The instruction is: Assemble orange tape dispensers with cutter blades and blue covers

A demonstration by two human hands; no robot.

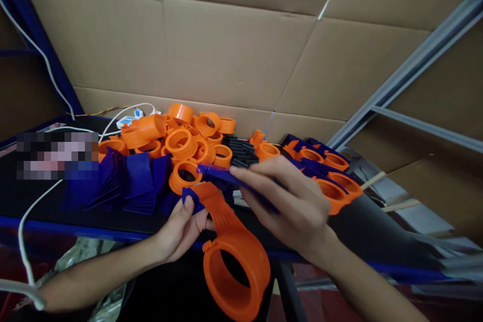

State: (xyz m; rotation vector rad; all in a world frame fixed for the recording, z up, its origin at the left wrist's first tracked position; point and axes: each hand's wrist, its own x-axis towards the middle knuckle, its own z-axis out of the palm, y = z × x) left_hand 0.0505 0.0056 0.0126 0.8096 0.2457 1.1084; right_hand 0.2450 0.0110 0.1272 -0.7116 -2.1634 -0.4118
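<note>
Well, both hands are occupied over the near side of the table (362,236). An orange ring holder (236,234) is held near the middle of the scene, its handle end by the left hand (183,231), its wide ring tilted towards the near side, in front of the table's blue edge. A small blue piece (196,200) is pinched there too, with the left thumb pressed on it and the fingers closed behind.

And over on the right, a long blue strip (216,173) is gripped between the thumb and fingers of the right hand (298,204), pointed leftwards just beyond the holder's handle; whether the two are touching cannot be told.

Further off, a heap of orange rings (191,149) is piled high on the far side, with stacks of blue sheets (139,181) fanned out to its near left. Black rods (243,151) are bunched to the right of the heap, and at the far right a group of orange-and-blue pieces (349,183) is laid out close together.

As for lettering, the power strip (127,122) at the far left is seen too small to be read, and the left end of the table is covered by a pixelated patch (56,156). Everything is backed by a creased cardboard wall (226,60).
</note>
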